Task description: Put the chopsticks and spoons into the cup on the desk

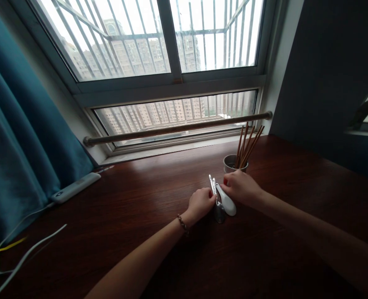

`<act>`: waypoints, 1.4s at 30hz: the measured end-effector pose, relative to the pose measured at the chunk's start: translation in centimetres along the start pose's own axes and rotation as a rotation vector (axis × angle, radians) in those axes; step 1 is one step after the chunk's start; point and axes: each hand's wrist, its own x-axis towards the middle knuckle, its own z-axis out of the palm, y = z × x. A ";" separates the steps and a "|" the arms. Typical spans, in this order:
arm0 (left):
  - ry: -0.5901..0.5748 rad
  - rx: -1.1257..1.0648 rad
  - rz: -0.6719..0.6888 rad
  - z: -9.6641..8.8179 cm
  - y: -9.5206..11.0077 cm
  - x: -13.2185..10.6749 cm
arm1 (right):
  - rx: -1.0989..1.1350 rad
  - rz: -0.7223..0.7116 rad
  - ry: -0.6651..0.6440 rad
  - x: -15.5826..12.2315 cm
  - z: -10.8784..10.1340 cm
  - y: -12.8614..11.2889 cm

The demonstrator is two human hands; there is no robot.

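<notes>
In the head view my left hand (201,202) has its fingers closed at the handle of a metal spoon (220,214), whose dark bowl faces me on the table. A second thin metal handle (210,181) stands out beyond those fingers. Just right of it lies a white soup spoon (229,205), bowl toward me. My right hand (242,187) is curled closed, its fingertips at the edge of the white spoon's handle; whatever they grip is hidden. Right behind this hand stands a grey metal cup (230,160) with several brown chopsticks (247,147) leaning in it.
The brown wooden table (146,187) reaches to a barred window (134,50) with a rail (177,130) across it. At left are a blue curtain (18,137), a white power strip (76,187) and a white cable (34,247). A dark wall (327,74) rises at right.
</notes>
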 end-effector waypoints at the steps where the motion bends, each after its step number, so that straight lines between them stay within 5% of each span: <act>1: 0.005 -0.006 0.001 0.0 0.0 0.0 | -0.022 0.008 -0.044 0.1 1.1 -0.3; 6: 0.023 -0.044 -0.004 0.1 -0.1 0.0 | -0.037 0.054 -0.166 0.5 3.8 -0.3; 20: 0.164 -0.474 0.085 0.0 0.2 0.3 | 0.208 0.027 -0.253 1.1 3.2 1.3; 26: -0.139 -0.723 0.244 -1.6 1.0 -0.3 | 0.508 -0.102 -0.182 0.6 0.7 0.8; 29: -0.181 -0.771 0.290 -2.8 1.1 -0.8 | 0.676 -0.122 -0.178 0.3 -0.8 0.6; 37: 0.039 -0.784 0.311 -4.4 0.9 -0.7 | 1.190 0.012 0.090 0.4 -2.8 0.8; 42: 0.216 -0.745 0.293 -4.2 1.0 -0.8 | 1.023 -0.005 0.249 0.1 -4.2 1.5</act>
